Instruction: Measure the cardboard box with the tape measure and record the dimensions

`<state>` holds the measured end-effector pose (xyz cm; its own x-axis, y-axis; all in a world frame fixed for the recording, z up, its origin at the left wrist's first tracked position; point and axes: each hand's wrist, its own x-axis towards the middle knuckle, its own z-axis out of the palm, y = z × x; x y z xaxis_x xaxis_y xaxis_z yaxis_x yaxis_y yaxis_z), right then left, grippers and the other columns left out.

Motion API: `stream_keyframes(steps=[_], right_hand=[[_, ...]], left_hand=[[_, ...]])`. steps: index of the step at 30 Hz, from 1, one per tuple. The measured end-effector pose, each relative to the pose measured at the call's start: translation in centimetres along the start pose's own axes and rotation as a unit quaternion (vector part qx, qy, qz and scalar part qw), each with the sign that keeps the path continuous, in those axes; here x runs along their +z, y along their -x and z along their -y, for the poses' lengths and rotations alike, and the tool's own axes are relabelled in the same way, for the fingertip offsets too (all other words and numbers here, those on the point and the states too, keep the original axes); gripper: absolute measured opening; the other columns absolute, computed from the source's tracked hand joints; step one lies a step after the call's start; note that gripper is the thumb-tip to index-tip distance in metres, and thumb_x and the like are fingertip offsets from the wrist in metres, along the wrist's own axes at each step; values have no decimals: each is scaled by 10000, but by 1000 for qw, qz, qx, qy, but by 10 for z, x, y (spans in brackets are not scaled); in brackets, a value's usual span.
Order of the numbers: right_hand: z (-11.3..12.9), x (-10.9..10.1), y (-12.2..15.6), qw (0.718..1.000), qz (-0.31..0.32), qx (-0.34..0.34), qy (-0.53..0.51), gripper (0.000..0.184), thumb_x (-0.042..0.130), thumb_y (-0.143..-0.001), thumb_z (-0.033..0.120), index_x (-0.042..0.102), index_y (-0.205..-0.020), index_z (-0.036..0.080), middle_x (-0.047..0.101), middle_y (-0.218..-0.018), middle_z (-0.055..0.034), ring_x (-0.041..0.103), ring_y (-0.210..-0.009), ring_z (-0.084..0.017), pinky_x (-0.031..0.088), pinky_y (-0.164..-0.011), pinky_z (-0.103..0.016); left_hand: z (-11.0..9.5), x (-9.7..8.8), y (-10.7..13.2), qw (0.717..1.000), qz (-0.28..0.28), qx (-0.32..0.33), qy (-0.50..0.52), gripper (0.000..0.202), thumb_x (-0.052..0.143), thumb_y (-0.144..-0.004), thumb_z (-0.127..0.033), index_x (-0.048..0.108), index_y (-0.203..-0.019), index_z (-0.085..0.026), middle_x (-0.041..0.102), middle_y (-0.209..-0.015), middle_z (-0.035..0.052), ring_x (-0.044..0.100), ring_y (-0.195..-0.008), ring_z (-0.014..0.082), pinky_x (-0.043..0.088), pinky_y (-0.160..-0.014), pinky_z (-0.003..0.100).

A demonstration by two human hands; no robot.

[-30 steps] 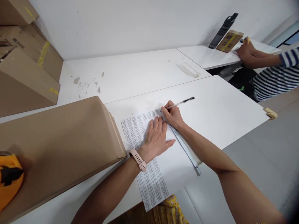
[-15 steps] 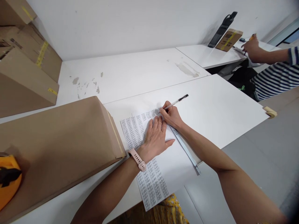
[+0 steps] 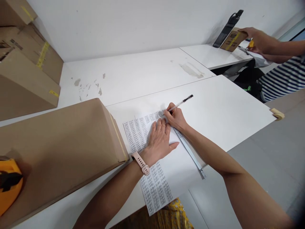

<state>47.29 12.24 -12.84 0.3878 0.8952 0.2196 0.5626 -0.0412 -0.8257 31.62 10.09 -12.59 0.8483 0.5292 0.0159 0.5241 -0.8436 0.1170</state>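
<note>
A sheet of paper point(image 3: 183, 173) lies slanted on the white table, with columns of small handwritten lines along its left side and upper edge. My left hand point(image 3: 160, 138) rests flat on it, fingers together and thumb out, a pale pink watch band point(image 3: 141, 163) on the wrist. Pinched in my right hand point(image 3: 175, 118) is a clear pen with a black end point(image 3: 183, 100). Its tip meets the upper part of the sheet, mostly hidden by my fingers. Under the sheet's right edge shows a thin stack of papers or a folder point(image 3: 193, 155).
A large cardboard box point(image 3: 64, 136) stands close on the left, with an orange-and-black object point(image 3: 9, 184) on it. More boxes point(image 3: 26, 73) are stacked behind. A dark bottle point(image 3: 227, 30) and a small carton point(image 3: 233, 40) stand at far right, beside a co-worker in a striped shirt point(image 3: 283, 79).
My hands, the pen and the paper stay nearly in place. At far right, the co-worker's arm has shifted and a hand now reaches to the small carton.
</note>
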Motion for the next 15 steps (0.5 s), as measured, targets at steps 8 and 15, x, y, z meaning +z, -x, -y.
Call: stream_keyframes(steps=[8, 15], right_hand=[[0, 0, 0, 1000, 1, -3, 12, 144, 533, -819, 263, 423, -726, 249, 423, -516, 69, 386, -510, -128, 307, -528, -284], [0, -1, 0, 1000, 1, -2, 13, 156, 535, -801, 237, 407, -711, 249, 404, -511, 73, 369, -501, -122, 298, -519, -284]], left_hand=[[0, -2, 0, 1000, 6, 1, 5, 905, 398, -968, -670, 332, -1553, 16, 299, -1635, 261, 222, -1533, 401, 179, -1249, 540], [0, -2, 0, 1000, 5, -1, 7, 914, 416, -965, -666, 320, -1556, 24, 296, -1635, 265, 221, -1534, 402, 176, -1252, 536]])
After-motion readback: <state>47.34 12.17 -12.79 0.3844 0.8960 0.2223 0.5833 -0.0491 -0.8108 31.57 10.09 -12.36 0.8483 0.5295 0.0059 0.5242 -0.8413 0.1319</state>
